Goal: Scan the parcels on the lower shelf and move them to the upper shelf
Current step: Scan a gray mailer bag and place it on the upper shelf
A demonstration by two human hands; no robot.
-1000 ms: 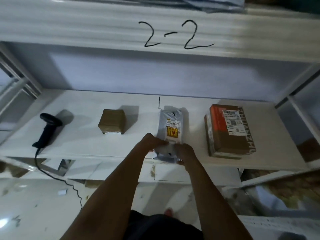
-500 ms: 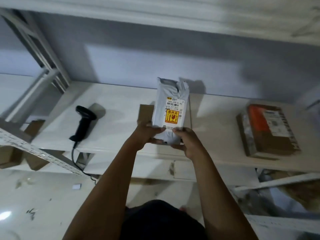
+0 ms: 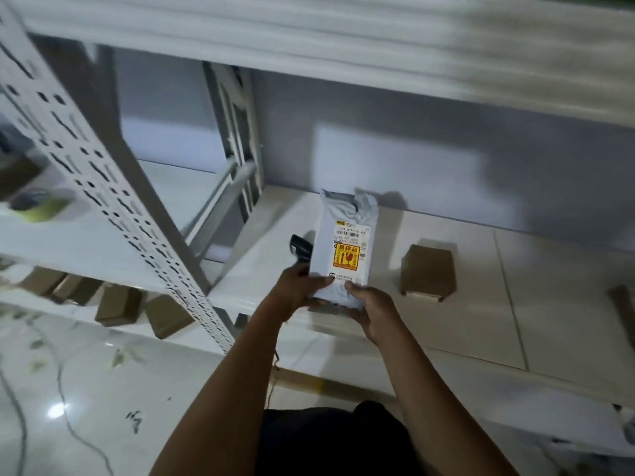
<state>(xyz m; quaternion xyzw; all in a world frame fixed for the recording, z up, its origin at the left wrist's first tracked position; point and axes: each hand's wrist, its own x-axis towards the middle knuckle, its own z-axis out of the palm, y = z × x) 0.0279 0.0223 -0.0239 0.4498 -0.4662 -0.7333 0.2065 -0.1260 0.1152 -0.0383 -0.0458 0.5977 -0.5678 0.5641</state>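
Seemingly light and soft, the grey mailer parcel (image 3: 347, 218) is held upright above the front edge of the lower shelf (image 3: 481, 304) in the head view, our left grip (image 3: 292, 292) and right grip (image 3: 372, 309) pinching its bottom corners; its fragile sticker (image 3: 347, 257) argues for supporting it underneath.

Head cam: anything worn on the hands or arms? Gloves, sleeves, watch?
Nothing. Left hand and right hand are ungloved, no rings visible. Both forearms uncovered: no sleeves, watch or bands. Dark clothing shows at the bottom edge.
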